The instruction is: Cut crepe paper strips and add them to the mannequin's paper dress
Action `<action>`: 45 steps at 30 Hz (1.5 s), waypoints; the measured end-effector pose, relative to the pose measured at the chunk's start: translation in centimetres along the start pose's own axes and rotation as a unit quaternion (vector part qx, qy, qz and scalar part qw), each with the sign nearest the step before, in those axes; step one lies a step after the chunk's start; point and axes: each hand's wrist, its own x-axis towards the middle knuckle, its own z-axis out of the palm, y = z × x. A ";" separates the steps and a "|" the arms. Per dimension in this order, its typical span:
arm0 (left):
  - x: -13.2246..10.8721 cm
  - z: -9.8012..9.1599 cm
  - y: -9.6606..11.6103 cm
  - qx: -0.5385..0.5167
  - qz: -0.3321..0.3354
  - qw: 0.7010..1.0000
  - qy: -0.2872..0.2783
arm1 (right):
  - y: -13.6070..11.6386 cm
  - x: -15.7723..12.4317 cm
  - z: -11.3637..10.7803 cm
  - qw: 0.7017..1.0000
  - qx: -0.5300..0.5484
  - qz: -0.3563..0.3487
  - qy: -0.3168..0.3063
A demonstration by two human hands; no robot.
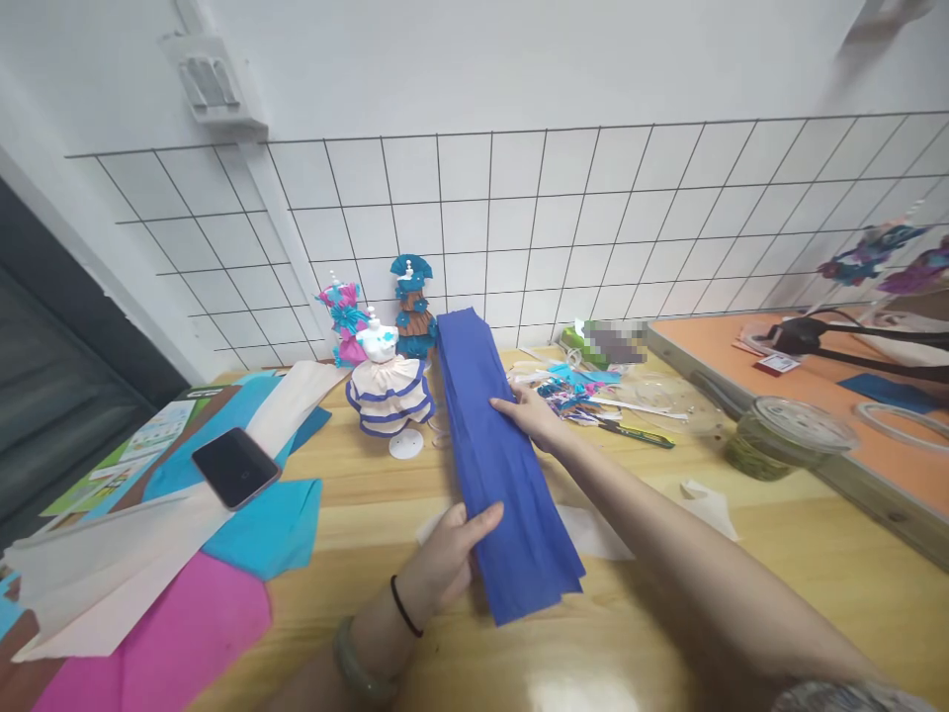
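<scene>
A long folded strip of dark blue crepe paper [493,465] is held slantwise above the wooden table, its far end toward the wall grid. My left hand [456,544] grips its left edge near the close end, thumb on top and fingers underneath. On the right edge, farther up, my right hand [530,413] closes on the paper with the thumb over it. Left of the strip stands a small dress-form doll [389,381] in a cream paper skirt with blue trim. Behind it are a pink and blue paper dress [345,321] and a brown and teal one [413,311].
Left lie coloured paper sheets [259,524] with a phone [235,468] on top. Right are paper scraps [574,386], a yellow utility knife [636,433] and a round clear container [786,435]. An orange-topped surface [875,396] adjoins the table [356,613].
</scene>
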 end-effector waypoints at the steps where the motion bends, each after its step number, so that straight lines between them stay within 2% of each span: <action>1: 0.0 0.0 0.0 0.006 -0.004 1.000 0.002 | 0.9 0.5 0.0 1.000 -0.013 0.021 0.004; 6: 0.3 -0.7 0.0 0.017 -0.052 0.998 0.017 | 3.4 1.4 -0.4 0.993 -0.087 0.073 0.017; 12: 0.4 -1.3 0.1 0.004 -0.067 0.998 0.022 | 1.7 0.7 -1.8 0.983 -0.177 0.043 0.024; 17: 0.2 -1.1 0.1 -0.001 -0.075 0.997 0.021 | -0.7 -3.9 -3.8 0.977 -0.212 -0.028 0.011; 22: 0.2 -1.0 -0.3 0.026 -0.061 0.998 0.014 | -1.0 -10.6 -4.7 0.973 -0.226 -0.041 -0.031; 27: 0.0 -0.5 -0.5 0.052 -0.051 0.997 0.014 | -0.4 -14.7 -3.1 0.962 -0.264 -0.043 -0.055; 32: -0.2 -0.3 -0.3 0.059 -0.055 0.997 -0.002 | -0.9 -17.3 -1.0 0.944 -0.294 -0.137 -0.066; 36: -0.6 -0.8 0.1 0.075 -0.105 0.991 -0.042 | -0.7 -18.9 -0.8 0.945 -0.289 -0.129 -0.078; 41: -1.0 -1.2 0.6 0.114 -0.179 0.972 -0.100 | 0.4 -20.1 -3.1 0.945 -0.317 -0.073 -0.032; 45: -1.0 -1.4 0.4 0.130 -0.182 0.969 -0.104 | 1.5 -19.2 -7.3 0.918 -0.395 -0.028 0.035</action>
